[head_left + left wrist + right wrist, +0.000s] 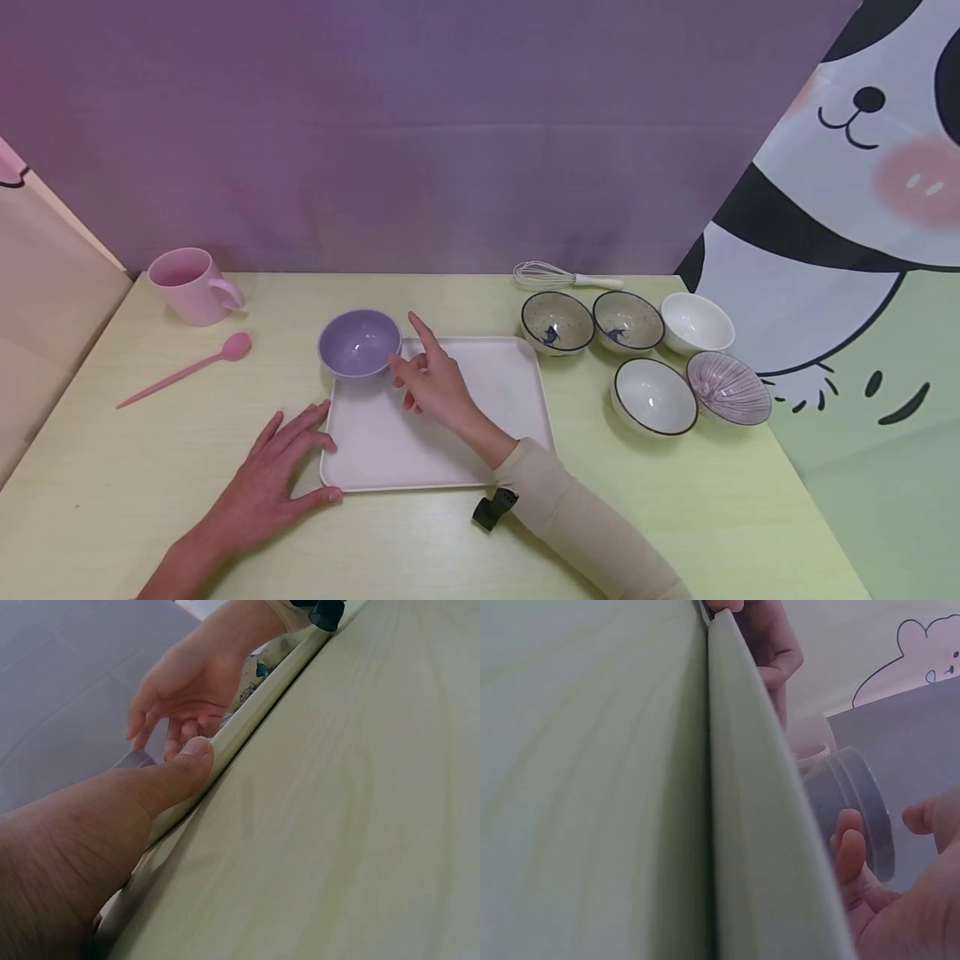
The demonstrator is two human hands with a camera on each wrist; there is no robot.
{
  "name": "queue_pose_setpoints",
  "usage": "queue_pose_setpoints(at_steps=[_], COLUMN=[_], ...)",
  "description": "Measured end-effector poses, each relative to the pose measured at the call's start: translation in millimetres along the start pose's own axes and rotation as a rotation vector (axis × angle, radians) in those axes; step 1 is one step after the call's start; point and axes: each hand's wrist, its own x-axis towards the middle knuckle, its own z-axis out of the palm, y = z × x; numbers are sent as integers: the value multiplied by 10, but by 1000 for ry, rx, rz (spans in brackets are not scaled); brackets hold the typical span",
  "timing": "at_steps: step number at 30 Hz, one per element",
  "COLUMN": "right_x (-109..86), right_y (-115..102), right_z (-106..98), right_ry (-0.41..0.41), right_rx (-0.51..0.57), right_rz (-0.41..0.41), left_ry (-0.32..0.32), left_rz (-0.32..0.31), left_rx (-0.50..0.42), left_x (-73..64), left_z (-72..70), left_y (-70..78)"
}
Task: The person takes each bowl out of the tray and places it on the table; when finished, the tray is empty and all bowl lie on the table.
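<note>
A white rectangular tray [487, 417] lies on the table. My left hand [270, 479] is at its left side, fingers spread, with the thumb touching the front left corner. At the tray's back left corner is a purple bowl [358, 340], upright. My right hand [438, 383] is over the tray at the bowl's right side, index finger stretched out and the other fingers loosely bent. In the right wrist view, thumb and fingers of the right hand stand around the side of the bowl [862, 802] without a visible grip; exact contact is unclear.
A pink mug [187, 287] and a pink spoon [187, 371] are at the left. On the right, a whisk [558, 275] lies behind two speckled bowls [557, 321], a white bowl [697, 323], a dark-rimmed white bowl [655, 396] and a striped bowl [727, 387].
</note>
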Motion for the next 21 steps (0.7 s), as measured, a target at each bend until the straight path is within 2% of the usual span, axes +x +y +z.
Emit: queue_pose_setpoints(at_steps=[6,21], right_x=[-6,40], right_y=[-107,-137], right_z=[80,134], right_ry=[-3,-5], right_rx=[26,96], right_rz=[75,116], left_ry=[4,17], left_rz=[2,17], left_rx=[-3,-19], left_x=[1,1], left_z=[5,9], left_y=[4,20])
